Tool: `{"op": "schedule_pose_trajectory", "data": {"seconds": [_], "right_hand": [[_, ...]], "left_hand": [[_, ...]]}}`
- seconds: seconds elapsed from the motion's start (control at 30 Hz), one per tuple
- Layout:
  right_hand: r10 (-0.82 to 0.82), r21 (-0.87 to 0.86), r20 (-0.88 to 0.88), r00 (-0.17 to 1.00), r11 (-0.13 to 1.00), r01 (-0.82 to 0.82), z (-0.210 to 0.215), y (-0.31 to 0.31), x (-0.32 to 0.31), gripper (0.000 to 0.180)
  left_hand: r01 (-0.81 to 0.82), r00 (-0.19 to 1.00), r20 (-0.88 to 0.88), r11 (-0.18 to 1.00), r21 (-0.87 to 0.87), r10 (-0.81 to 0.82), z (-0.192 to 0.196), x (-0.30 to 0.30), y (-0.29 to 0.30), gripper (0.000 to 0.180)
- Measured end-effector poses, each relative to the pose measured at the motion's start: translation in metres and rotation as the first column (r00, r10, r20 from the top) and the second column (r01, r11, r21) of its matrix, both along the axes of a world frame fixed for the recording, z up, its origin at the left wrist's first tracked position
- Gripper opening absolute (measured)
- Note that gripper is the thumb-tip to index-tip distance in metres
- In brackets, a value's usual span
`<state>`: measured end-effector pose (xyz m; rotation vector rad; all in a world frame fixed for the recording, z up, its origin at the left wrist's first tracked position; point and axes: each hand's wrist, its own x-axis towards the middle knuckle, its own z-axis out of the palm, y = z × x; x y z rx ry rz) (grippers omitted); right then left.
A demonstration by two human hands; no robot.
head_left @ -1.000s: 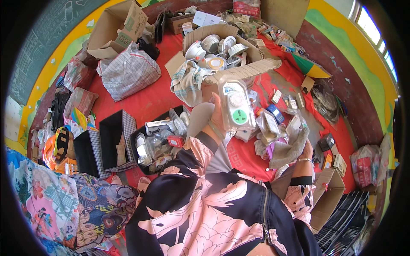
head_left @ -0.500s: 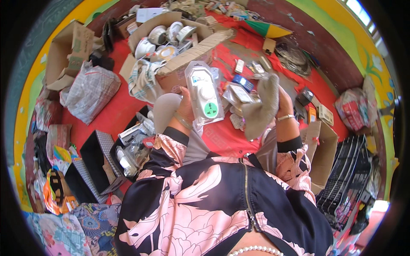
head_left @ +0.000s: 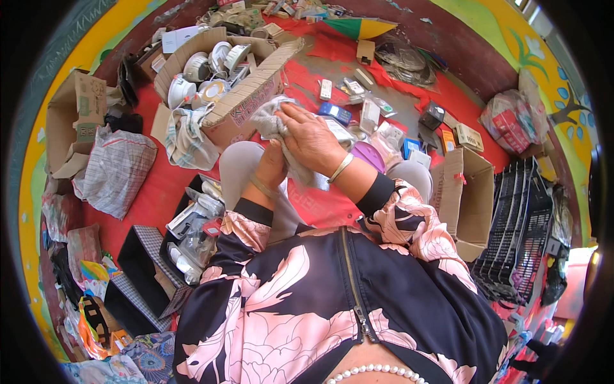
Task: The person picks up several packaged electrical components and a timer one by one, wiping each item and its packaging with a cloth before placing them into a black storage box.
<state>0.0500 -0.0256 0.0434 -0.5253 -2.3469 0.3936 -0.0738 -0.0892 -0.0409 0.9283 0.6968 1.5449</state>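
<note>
In front of my knees, my left hand is closed on the side of a clear blister pack, of which only a lower corner shows. Over its front lies a grey cloth, bunched at the top. My right hand grips that cloth and presses it against the pack, its fingers pointing up and to the left. Cloth and hand hide the white device with the green socket face that showed inside the pack.
A torn carton of white round lamp fittings stands ahead on the left. Small boxes and packs, including a blue box, lie beyond my hands. To the right are an open carton and a black plastic crate. Checkered boxes sit left.
My right hand has come leftward with the grey cloth and laid it over the pack. My left hand keeps its hold. The view has turned slightly to the right.
</note>
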Motion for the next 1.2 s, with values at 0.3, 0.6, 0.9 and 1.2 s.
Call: {"op": "schedule_pose_trajectory", "data": {"seconds": [0.3, 0.6, 0.9, 1.2], "right_hand": [[0.21, -0.756, -0.51, 0.834, 0.352, -0.551, 0.018, 0.054, 0.09, 0.029], [0.22, 0.024, 0.051, 0.974, 0.975, -0.222, 0.081, 0.062, 0.088, 0.03], [0.436, -0.054, 0.493, 0.753, 0.879, -0.474, 0.076, 0.039, 0.06, 0.019], [0.435, -0.186, 0.607, 0.665, 0.891, -0.414, 0.075, 0.039, 0.055, 0.025]], "left_hand": [[0.166, 0.986, -0.03, 0.986, 0.029, -0.165, 0.03, 0.01, -0.01, 0.092], [0.411, 0.911, 0.049, 0.891, -0.192, -0.41, 0.037, 0.02, -0.017, 0.067], [0.411, 0.89, -0.027, 0.824, -0.39, -0.456, 0.028, 0.022, -0.02, 0.046], [0.536, 0.837, 0.078, 0.785, -0.31, -0.541, 0.028, 0.029, -0.026, 0.047]]}}
